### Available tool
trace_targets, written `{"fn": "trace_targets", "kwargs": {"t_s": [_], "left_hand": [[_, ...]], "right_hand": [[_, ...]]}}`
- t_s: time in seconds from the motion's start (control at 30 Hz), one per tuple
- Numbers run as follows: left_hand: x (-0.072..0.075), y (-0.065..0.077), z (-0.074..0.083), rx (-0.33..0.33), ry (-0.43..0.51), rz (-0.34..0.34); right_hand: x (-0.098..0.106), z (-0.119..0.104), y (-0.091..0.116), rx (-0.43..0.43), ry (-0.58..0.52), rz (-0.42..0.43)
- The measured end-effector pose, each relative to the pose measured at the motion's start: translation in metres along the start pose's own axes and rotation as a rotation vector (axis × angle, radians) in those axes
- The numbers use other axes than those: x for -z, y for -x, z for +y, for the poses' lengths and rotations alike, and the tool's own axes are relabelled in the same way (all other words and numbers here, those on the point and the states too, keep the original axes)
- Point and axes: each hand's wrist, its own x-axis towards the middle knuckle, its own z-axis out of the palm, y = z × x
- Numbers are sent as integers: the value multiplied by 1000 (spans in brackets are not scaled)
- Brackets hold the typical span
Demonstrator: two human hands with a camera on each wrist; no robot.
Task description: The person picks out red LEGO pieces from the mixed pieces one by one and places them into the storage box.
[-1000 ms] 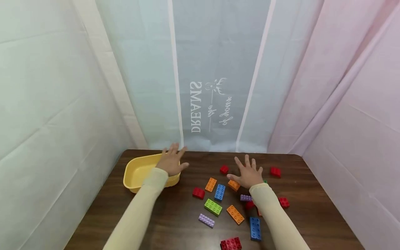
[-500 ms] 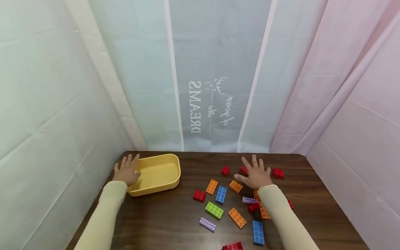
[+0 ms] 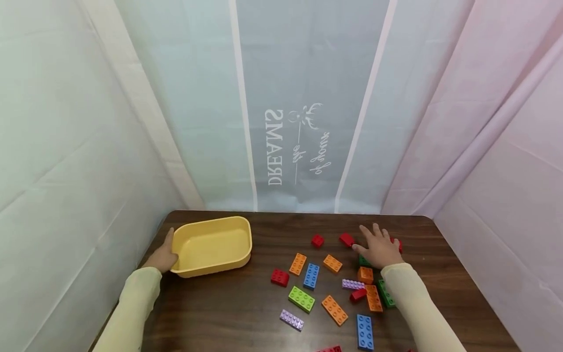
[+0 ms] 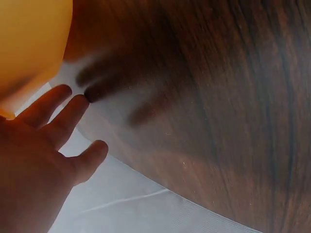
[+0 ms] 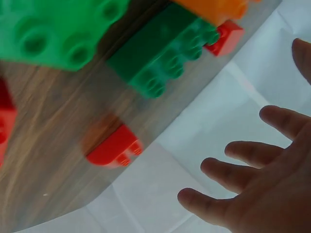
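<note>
A pale cloth with white lettering hangs behind a dark wooden table. On the table's far left sits a yellow tub. The left hand is at the tub's left end, forefinger stretched along the side and thumb at the rim; its other visible fingers are fairly straight, and whether it has hold of the tub cannot be told. The right hand spreads its fingers wide above the far right bricks, holding nothing. A blue brick lies near the front, and a lime brick further left. A green brick shows partly beneath the right hand. A thin purple brick lies just in front of the lime brick. A red brick sits just beside the right thumb, and a small red block left of that.
</note>
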Motion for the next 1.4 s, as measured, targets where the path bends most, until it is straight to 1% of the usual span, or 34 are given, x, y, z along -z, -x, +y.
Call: {"fn": "trace_targets", "kwargs": {"t_s": [0.13, 0.3, 0.37, 0.43, 0.57, 0.67, 0.77, 0.87, 1.07, 1.27, 1.4], "left_hand": [[-2, -2, -2, -44, 24, 16], [-4, -3, -3, -64, 24, 30], [-5, -3, -3, -64, 20, 32], [-5, -2, -3, -64, 12, 36], [-6, 0, -4, -55, -7, 37], [-7, 0, -4, -45, -12, 26], [-10, 2, -1, -51, -11, 17], [-16, 7, 4, -67, -8, 16], [-25, 16, 16, -100, -4, 20], [-31, 22, 19, -86, 0, 14], [-36, 24, 19, -101, 17, 12]], "right_hand": [[6, 23, -4, 3, 11, -10], [12, 67, -8, 24, 12, 41], [9, 83, -8, 21, 22, 49], [4, 96, -7, 8, 23, 39], [-8, 111, -7, 5, 19, 9], [-14, 114, -8, 15, 20, 17], [-16, 114, -8, 26, 39, 48], [-15, 115, -8, 30, 45, 56], [-7, 114, -6, 23, 22, 61], [3, 99, -10, 64, -9, 105], [11, 81, -14, 69, -39, 94]]}}
